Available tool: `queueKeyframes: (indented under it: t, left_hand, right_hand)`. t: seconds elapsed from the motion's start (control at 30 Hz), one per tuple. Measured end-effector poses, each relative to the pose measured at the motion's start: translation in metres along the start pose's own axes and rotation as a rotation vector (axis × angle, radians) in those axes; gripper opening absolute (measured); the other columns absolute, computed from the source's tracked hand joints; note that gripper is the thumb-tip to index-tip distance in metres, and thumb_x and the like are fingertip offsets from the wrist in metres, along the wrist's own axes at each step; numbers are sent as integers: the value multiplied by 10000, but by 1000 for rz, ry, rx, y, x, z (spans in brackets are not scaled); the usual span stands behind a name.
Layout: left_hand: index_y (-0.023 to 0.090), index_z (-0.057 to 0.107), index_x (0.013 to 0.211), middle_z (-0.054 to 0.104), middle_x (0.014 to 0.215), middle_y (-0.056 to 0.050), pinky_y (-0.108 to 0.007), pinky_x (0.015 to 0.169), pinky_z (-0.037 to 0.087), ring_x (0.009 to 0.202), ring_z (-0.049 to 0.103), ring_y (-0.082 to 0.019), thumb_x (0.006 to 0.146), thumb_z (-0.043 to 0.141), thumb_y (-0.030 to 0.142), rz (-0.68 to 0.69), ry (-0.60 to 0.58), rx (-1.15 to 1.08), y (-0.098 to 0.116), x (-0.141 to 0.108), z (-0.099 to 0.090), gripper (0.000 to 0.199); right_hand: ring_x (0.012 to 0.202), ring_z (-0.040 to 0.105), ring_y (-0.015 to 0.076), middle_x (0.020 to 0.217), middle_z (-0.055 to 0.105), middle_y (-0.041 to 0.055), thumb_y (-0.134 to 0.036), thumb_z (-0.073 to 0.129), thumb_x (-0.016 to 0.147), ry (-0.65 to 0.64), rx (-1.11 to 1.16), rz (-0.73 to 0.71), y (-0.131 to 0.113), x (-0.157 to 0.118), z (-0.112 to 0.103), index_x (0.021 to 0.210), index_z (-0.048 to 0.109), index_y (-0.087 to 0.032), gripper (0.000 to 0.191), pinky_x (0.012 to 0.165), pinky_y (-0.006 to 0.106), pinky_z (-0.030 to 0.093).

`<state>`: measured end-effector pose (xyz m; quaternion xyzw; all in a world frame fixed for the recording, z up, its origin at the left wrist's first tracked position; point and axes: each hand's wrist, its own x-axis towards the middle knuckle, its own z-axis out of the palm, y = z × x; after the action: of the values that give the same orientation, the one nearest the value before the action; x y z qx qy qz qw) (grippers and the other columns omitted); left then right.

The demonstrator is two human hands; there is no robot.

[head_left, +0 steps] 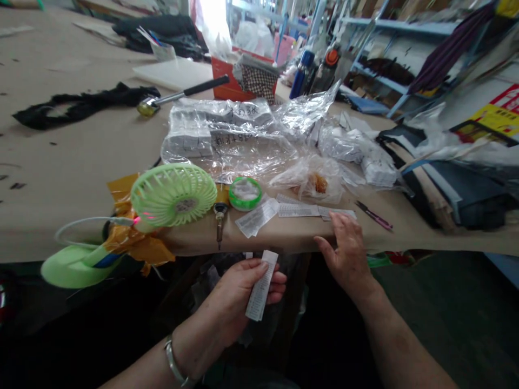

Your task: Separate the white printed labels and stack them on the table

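Observation:
My left hand (243, 289), with a bangle on its wrist, is closed around a small stack of white printed labels (261, 292) just in front of the table edge. My right hand (346, 248) rests at the table edge with thumb and fingers apart. Its fingertips touch a printed label strip (336, 213) lying on the table; whether they press on it I cannot tell. Left of that strip lie another label strip (299, 210) and a slanted paper label (257, 217). A green-rimmed round dish (245, 193) stands behind the slanted label.
A green fan (174, 195) is taped at the front edge, with a pointed tool (219, 219) beside it. Plastic-wrapped label bundles (227, 129) lie behind. Pink-handled snips (373, 215) and folded dark fabric (470, 178) are on the right. A hammer (182, 95) lies farther back.

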<state>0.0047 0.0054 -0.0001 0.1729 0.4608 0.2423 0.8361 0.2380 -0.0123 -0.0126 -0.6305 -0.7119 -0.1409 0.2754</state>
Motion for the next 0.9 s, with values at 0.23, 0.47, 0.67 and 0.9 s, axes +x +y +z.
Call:
queueKeyframes:
  t: [0.23, 0.47, 0.67, 0.9]
  left_hand:
    - [95, 617, 884, 717, 754, -105, -291, 634, 570, 649, 687, -170, 854, 584, 159, -26, 50, 15, -2, 0, 0, 78]
    - [88, 618, 902, 716, 768, -105, -288, 648, 569, 659, 686, -165, 861, 579, 174, -12, 41, 35, -2, -1, -2, 103]
    - [87, 641, 875, 707, 749, -99, -264, 588, 546, 610, 667, -153, 863, 560, 165, -1, 44, -8, -2, -3, 3, 113]
    - [86, 671, 740, 665, 678, -47, -173, 477, 415, 528, 581, -87, 703, 681, 102, 133, -3, -234, -6, -3, -4, 42]
  right_hand:
    - [1199, 507, 308, 1252, 604, 137, -353, 497, 930, -112, -170, -54, 27, -12, 1, 1254, 547, -156, 383, 1004, 488, 401]
    - [1014, 635, 228, 995, 702, 70, -162, 595, 864, 108, 124, -33, 30, -17, -4, 949, 661, -207, 116, 916, 434, 493]
    - [1058, 620, 246, 1004, 676, 56, -61, 625, 807, 163, 491, -49, -26, -17, -9, 953, 650, -222, 219, 907, 470, 510]
    - [1044, 610, 226, 934, 701, 65, -65, 591, 835, -36, 626, -379, -101, -25, 16, 894, 670, -190, 160, 910, 446, 513]
